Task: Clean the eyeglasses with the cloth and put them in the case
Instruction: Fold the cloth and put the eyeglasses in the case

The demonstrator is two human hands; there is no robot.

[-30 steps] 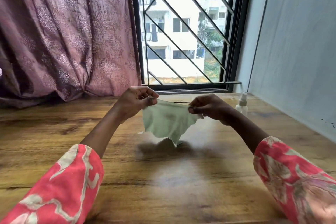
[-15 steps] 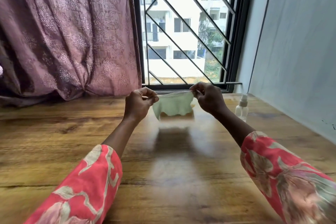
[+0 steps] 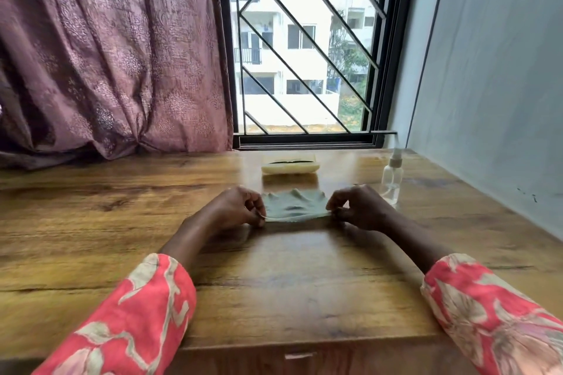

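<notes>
No readable text, labels or numbers anywhere.

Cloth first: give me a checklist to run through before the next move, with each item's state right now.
1. Left hand pinching the cloth: ok.
2. Right hand pinching its other end: ok.
3. Cloth spread flat on the table: not ok, it is wrinkled.
4. Case open beyond the cloth: ok.
5. Glasses inside the case: cannot tell, only something dark shows.
6. Spray bottle upright, apart from the right hand: ok.
</notes>
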